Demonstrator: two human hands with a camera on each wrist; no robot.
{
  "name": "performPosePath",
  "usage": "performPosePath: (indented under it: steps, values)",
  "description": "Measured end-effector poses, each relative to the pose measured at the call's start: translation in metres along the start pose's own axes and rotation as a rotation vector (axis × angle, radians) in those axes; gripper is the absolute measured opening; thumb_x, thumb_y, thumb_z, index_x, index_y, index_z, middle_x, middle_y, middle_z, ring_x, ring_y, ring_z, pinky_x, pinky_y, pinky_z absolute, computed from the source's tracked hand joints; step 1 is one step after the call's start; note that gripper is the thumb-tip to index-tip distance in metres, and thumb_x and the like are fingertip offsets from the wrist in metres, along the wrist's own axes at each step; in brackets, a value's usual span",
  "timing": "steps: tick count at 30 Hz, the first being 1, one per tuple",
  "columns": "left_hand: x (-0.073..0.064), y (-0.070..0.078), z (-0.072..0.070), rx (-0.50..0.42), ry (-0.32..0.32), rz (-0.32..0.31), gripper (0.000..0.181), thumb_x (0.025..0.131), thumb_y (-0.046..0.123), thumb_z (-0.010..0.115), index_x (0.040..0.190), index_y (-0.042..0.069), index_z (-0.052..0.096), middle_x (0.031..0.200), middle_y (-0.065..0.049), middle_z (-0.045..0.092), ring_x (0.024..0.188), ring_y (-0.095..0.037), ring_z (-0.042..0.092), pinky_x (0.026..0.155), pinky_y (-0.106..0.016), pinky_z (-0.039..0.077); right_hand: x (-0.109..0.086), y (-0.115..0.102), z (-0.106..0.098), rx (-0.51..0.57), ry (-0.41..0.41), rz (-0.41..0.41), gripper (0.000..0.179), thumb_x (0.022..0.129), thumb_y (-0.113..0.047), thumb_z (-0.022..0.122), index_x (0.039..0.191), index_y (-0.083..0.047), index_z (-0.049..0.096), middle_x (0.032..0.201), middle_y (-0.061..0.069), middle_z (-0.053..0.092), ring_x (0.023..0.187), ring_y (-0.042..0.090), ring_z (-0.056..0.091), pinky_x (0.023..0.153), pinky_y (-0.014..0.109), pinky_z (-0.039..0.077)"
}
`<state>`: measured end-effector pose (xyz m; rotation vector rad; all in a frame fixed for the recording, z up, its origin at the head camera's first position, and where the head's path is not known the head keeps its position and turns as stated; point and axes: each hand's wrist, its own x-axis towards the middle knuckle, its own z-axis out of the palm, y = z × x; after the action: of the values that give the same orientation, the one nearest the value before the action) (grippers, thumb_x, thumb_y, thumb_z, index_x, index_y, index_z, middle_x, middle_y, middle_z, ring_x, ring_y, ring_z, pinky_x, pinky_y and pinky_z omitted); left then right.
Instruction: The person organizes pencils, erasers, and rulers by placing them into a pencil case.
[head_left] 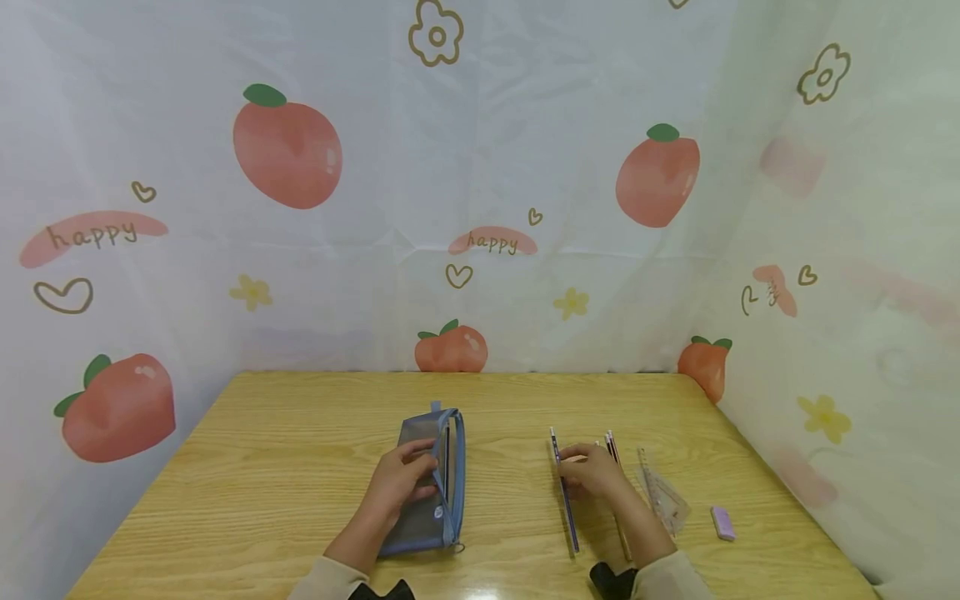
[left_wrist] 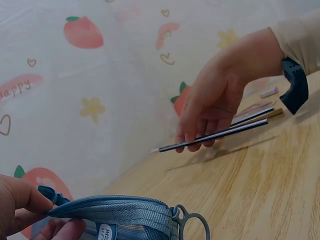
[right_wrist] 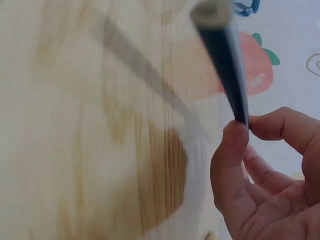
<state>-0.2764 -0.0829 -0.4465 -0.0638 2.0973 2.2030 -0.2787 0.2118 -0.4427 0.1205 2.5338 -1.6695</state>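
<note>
A blue-grey zippered pencil case (head_left: 416, 521) lies on the table with its zip side open, and a dark pencil (head_left: 447, 467) shows inside the opening. My left hand (head_left: 401, 479) pinches the edge of that opening, as the left wrist view also shows at the case's fabric (left_wrist: 120, 207). In my right hand (head_left: 592, 471) a dark striped pencil (head_left: 567, 508) is pinched between thumb and fingers. It is lifted off the table, its shadow apart from it in the left wrist view. Close up, the right wrist view shows the held pencil's near end (right_wrist: 212, 15).
Several more pencils (head_left: 613, 446) lie beneath and beside the right forearm. Right of them are a clear set square (head_left: 667, 498), a clear ruler (head_left: 647, 475) and a purple eraser (head_left: 723, 523). A printed curtain (head_left: 360, 317) closes off the table's back and sides.
</note>
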Motion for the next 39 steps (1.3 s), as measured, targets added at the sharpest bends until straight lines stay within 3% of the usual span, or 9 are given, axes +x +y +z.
performPosePath:
  steps: [7, 22, 31, 39]
  values:
    - [0.0, 0.0, 0.0, -0.006, 0.004, -0.002, 0.044, 0.079, 0.006, 0.057, 0.12, -0.007, 0.051, 0.104, -0.02, 0.057, 0.083, -0.021, 0.059, 0.064, -0.036, 0.055, 0.004, 0.003, 0.007, 0.215, -0.163, 0.029, 0.038, 0.085, -0.006, 0.056, 0.117, 0.012, 0.046, 0.084, 0.013, 0.058, 0.066, 0.017, 0.059, 0.063, 0.037, 0.055]
    - [-0.002, -0.005, 0.001, 0.005, -0.013, 0.001, 0.042, 0.08, 0.005, 0.058, 0.12, -0.008, 0.051, 0.103, -0.018, 0.056, 0.082, -0.02, 0.059, 0.064, -0.036, 0.055, 0.006, -0.002, 0.029, 0.374, -0.365, 0.019, 0.047, 0.086, -0.005, 0.057, 0.126, 0.012, 0.039, 0.095, 0.014, 0.057, 0.08, 0.018, 0.06, 0.074, 0.033, 0.053]
    - [-0.002, -0.007, 0.002, 0.008, -0.036, 0.009, 0.043, 0.082, 0.005, 0.057, 0.122, -0.01, 0.049, 0.105, -0.02, 0.056, 0.084, -0.023, 0.059, 0.066, -0.038, 0.055, 0.009, -0.004, 0.045, 0.448, -0.419, 0.012, 0.048, 0.085, -0.002, 0.057, 0.128, 0.009, 0.039, 0.091, 0.013, 0.058, 0.08, 0.019, 0.061, 0.074, 0.034, 0.053]
    - [-0.001, -0.008, 0.003, 0.013, -0.028, 0.011, 0.043, 0.081, 0.005, 0.057, 0.12, -0.009, 0.05, 0.104, -0.019, 0.056, 0.085, -0.023, 0.059, 0.065, -0.037, 0.055, 0.012, -0.004, 0.057, 0.471, -0.408, -0.001, 0.043, 0.086, -0.001, 0.056, 0.125, 0.011, 0.042, 0.09, 0.012, 0.059, 0.081, 0.018, 0.061, 0.074, 0.033, 0.053]
